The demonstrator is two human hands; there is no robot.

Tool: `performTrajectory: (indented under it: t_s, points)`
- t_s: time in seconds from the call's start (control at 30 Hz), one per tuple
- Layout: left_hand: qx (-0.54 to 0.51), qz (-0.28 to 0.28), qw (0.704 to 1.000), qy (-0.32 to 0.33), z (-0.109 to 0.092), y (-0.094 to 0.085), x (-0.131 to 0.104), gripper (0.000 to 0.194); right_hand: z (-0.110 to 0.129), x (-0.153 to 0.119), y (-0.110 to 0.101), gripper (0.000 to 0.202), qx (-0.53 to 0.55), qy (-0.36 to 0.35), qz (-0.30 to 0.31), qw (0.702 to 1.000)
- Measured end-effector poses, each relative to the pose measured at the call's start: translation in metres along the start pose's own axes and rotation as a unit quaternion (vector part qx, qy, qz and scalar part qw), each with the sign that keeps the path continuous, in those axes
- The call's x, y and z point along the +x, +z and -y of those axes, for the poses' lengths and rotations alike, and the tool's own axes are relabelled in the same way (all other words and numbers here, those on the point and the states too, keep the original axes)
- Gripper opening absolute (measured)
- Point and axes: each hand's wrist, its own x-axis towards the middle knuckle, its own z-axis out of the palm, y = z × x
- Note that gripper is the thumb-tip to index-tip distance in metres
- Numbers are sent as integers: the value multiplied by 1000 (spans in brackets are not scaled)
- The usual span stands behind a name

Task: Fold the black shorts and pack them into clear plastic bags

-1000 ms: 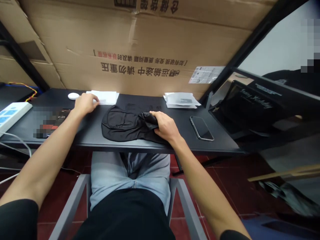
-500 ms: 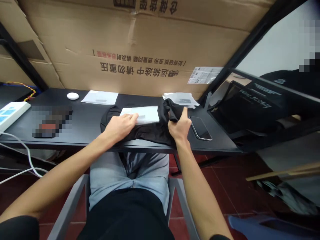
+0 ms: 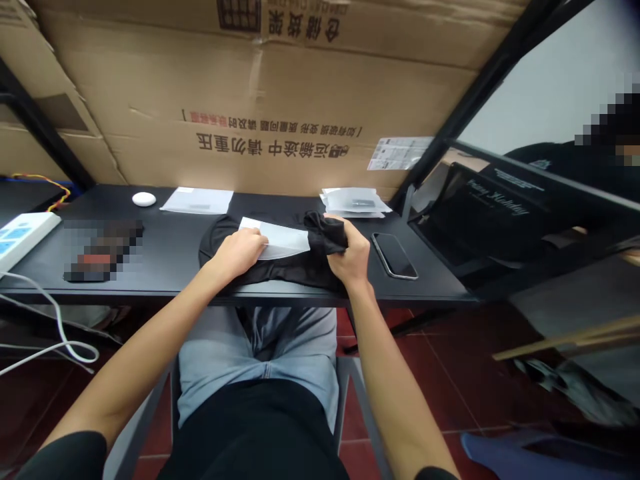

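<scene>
My left hand (image 3: 241, 251) is closed on the left part of a frosted white plastic bag (image 3: 285, 241), fingers over its near side. The bag is slightly bowed and lies above a spread black cloth (image 3: 273, 272) on the desk. In my right hand (image 3: 353, 252) is a bunched black fabric piece (image 3: 325, 231), gripped at the bag's right end. I cannot tell whether the bunch is inside the bag or only against it. Whether the bunch joins the spread cloth is also unclear.
Frosted bags lie at the back, one bag (image 3: 197, 201) left and a small stack (image 3: 354, 202) right. A phone (image 3: 395, 256) rests right of my right hand. A white mouse (image 3: 144, 199), a power strip (image 3: 25, 230) and a blurred dark item (image 3: 105, 250) are left. Cardboard (image 3: 280, 87) stands behind.
My right hand has moved slightly left with the bunched fabric, now against the bag's right end. The bag has tilted and bowed under my left hand.
</scene>
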Motion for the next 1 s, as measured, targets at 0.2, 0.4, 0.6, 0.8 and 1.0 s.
performTrajectory:
  t_s: [0.2,0.4,0.6,0.8,1.0]
  points:
    - [-15,18,1000,-15,-11,-23,4,27,47,-5,4,48,40,-202,184,961]
    - [-23,27,999,-2,-3,-32,-6,25,50,-4,22,59,26,-305,326,895]
    - [-3,20,1000,12,-3,-36,-9,31,46,-4,28,63,-30,-307,324,894]
    - [-3,1,1000,-8,-7,-35,-10,36,52,-14,22,64,-61,-291,292,909]
    - [-15,0,1000,15,-9,-30,-8,38,59,-32,23,61,26,-269,244,931]
